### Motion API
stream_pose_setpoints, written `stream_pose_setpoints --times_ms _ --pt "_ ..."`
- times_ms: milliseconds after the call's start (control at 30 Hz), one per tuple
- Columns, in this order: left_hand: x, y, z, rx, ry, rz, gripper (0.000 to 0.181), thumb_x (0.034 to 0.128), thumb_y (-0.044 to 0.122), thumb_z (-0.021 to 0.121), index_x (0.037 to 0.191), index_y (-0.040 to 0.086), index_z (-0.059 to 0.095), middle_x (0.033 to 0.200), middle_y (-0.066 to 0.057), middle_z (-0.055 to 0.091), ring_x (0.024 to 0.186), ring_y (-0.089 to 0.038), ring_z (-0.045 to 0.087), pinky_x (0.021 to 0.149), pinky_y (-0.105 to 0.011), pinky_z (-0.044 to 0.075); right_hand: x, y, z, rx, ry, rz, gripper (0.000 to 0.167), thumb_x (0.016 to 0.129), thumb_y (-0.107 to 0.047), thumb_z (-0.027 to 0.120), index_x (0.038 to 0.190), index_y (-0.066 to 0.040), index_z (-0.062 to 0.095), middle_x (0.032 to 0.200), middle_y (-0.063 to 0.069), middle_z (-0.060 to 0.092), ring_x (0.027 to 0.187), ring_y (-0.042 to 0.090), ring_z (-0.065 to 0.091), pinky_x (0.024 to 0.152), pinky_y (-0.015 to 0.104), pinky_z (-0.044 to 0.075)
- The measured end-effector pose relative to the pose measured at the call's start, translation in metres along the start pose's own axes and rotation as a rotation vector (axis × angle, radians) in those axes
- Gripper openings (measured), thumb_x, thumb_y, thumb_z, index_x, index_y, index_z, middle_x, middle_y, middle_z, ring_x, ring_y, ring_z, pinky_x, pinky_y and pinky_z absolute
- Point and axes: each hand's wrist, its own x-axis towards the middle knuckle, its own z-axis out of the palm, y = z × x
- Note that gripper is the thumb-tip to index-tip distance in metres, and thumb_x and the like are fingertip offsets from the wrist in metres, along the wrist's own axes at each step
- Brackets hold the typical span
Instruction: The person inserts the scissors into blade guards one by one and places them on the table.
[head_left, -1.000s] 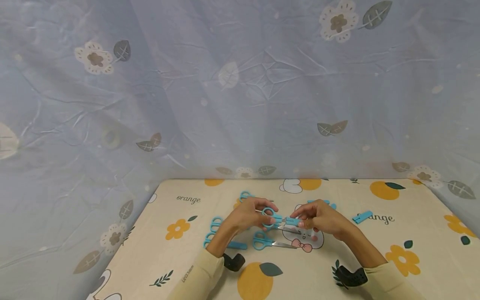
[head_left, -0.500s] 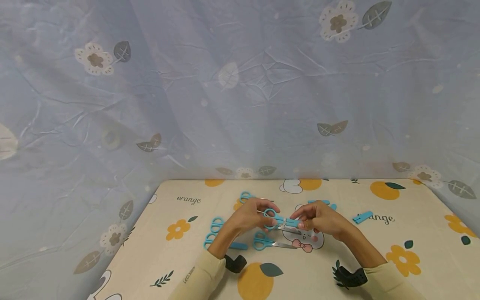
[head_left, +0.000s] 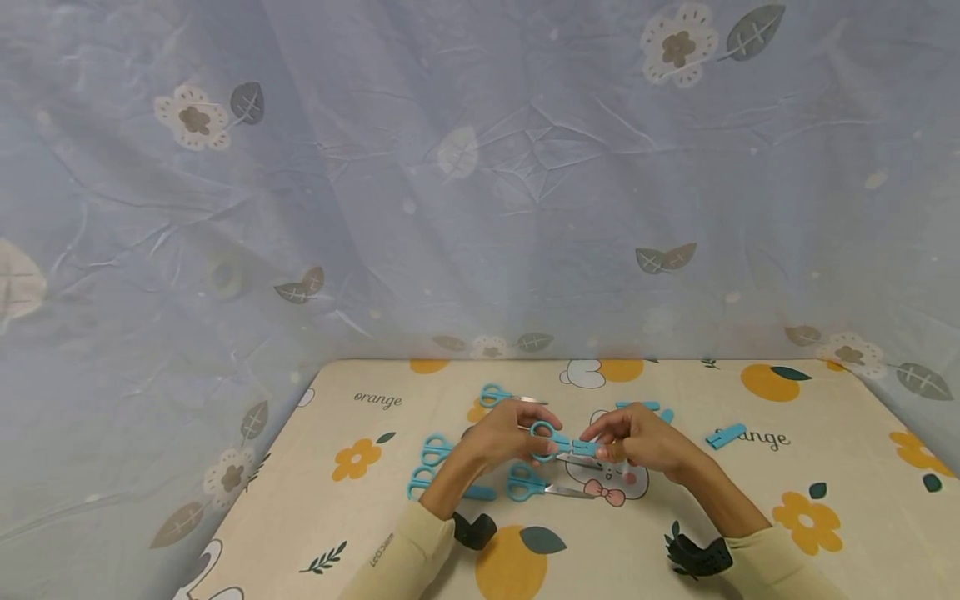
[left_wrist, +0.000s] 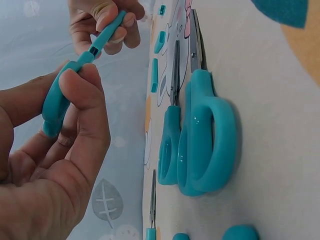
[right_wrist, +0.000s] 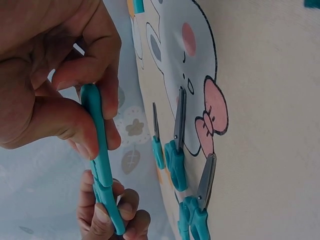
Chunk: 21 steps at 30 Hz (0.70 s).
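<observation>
In the head view, my left hand [head_left: 498,435] pinches a pair of light-blue scissors [head_left: 542,429] by the handles, raised over the tablecloth. My right hand [head_left: 647,437] holds a blue blade cover [head_left: 587,449] between thumb and fingers. That cover sits over the blades, its mouth close against the handle end. In the left wrist view, the cover [left_wrist: 109,34] and handles [left_wrist: 55,102] form one slanted line, with a small dark spot at the joint. From the right wrist, the cover [right_wrist: 102,145] appears to meet the handles [right_wrist: 111,207].
Uncovered scissors [head_left: 525,483] lie below the hands, and another pair [head_left: 492,395] lies behind the left hand. Further scissors [head_left: 433,450] are partly hidden by the left forearm, near a blue cover [head_left: 478,492]. Loose covers [head_left: 724,435] lie at the right. A patterned sheet [head_left: 480,208] hangs behind the table.
A second ago, bare blade showed between the handles and the cover; that gap has closed as the scissors moved slightly right into the cover. The right hand has barely moved.
</observation>
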Motion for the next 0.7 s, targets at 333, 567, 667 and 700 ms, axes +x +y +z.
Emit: stream_pose_setpoints --times_ms 333,567,667,700 --pt "-0.0005 0.002 0.0013 0.056 0.006 0.017 0.023 0.0929 -0.001 0.081 0.114 0.007 0.078 0.092 -0.006 0.068 0.077 -0.016 0.074 0.073 -0.045 0.069 0.0 0.0003 -0.0002 -0.019 -0.007 0.002 0.028 0.095 -0.003 0.069 0.121 0.002 0.077 0.091 0.012 0.072 0.082 0.018 0.062 0.061 0.031 0.057" --pt "-0.0009 0.0036 0.0032 0.103 0.019 0.033 0.024 0.0917 0.0 0.083 0.115 0.006 0.078 0.093 -0.005 0.069 0.072 -0.017 0.07 0.073 -0.047 0.069 0.0007 -0.0005 0.0004 -0.008 -0.015 0.018 0.029 0.093 -0.001 0.067 0.121 0.002 0.078 0.09 0.01 0.071 0.082 0.018 0.062 0.059 0.029 0.054" --pt "0.0 0.0033 0.0037 0.114 0.02 0.042 0.027 0.0916 0.001 0.084 0.118 0.004 0.078 0.093 -0.005 0.07 0.071 -0.016 0.069 0.072 -0.046 0.069 0.0018 -0.0015 0.0003 -0.009 -0.013 0.028 0.03 0.093 -0.001 0.068 0.122 0.001 0.078 0.092 0.008 0.072 0.086 0.021 0.063 0.066 0.032 0.055" --pt "0.0004 0.0032 0.0035 0.111 0.02 0.042 0.027 0.092 0.001 0.083 0.119 0.004 0.077 0.093 -0.004 0.07 0.071 -0.016 0.069 0.072 -0.046 0.069 0.0021 -0.002 0.0 -0.013 -0.01 0.027 0.029 0.094 -0.002 0.069 0.122 0.001 0.078 0.092 0.008 0.072 0.087 0.022 0.063 0.068 0.033 0.055"
